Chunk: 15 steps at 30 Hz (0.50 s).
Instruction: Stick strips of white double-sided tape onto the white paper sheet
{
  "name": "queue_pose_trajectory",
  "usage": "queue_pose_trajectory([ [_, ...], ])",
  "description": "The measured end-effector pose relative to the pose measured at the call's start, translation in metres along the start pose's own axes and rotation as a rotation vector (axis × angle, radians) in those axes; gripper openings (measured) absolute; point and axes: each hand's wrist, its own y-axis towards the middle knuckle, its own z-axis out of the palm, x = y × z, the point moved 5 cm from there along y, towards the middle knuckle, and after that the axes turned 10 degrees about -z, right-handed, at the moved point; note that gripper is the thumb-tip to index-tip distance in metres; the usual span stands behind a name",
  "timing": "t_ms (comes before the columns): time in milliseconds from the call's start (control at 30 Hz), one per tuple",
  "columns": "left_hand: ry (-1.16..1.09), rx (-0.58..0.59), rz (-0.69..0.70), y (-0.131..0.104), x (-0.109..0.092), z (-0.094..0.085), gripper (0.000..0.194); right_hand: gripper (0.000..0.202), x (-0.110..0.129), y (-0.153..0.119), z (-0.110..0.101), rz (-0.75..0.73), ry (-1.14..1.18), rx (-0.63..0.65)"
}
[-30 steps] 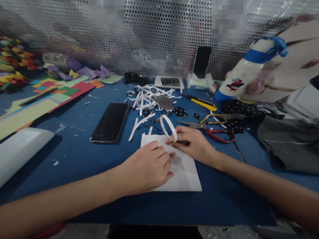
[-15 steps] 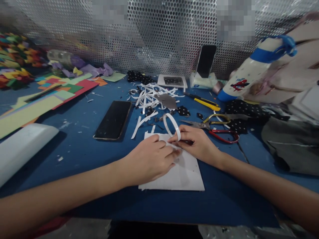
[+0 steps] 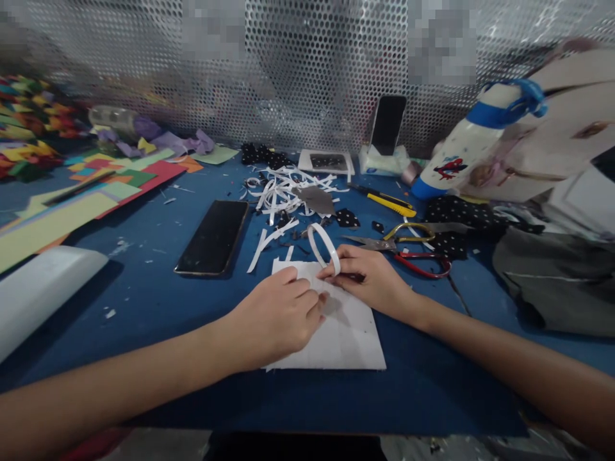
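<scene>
A square white board (image 3: 353, 342) lies flat on the blue table before me. My right hand (image 3: 369, 275) is at its upper right, thumb and fingers pinched around the lower edge of a narrow white ring (image 3: 323, 244) that looks like a thin roll of tape. The ring stands upright, tilted, above the board's far edge. My left hand (image 3: 281, 314) covers the board's left part with its fingers curled down. Its fingertips are close to those of my right hand, and whatever they grip is hidden. Open scissors (image 3: 420, 256) with red and yellow handles lie just beyond my right hand.
A pile of white strips (image 3: 281, 192), a yellow cutter (image 3: 391, 203) and a phone (image 3: 214, 237) lie beyond the board. Coloured paper (image 3: 72, 214) and a white object (image 3: 48, 291) are at left. A bottle (image 3: 461, 147) and dark cloth (image 3: 552, 282) are at right. A perforated metal panel (image 3: 298, 83) stands behind.
The left hand has shifted slightly away from the right hand, towards me. The right hand keeps its pinch on the ring. The whole view has moved a little.
</scene>
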Motion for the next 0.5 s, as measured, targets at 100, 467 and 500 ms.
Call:
queue_pose_trajectory([
  [100,-0.048,0.013,0.003,0.0,0.001,-0.003,0.027,0.017,-0.001,0.0,0.0,-0.002,-0.008,0.002],
  [467,-0.436,0.07,-0.03,-0.001,0.02,-0.002,0.024,0.016,-0.001,0.0,-0.002,-0.011,0.005,-0.009],
  [500,-0.428,0.081,-0.018,-0.001,0.02,-0.001,0.025,0.016,-0.001,0.0,-0.002,-0.012,0.001,-0.011],
])
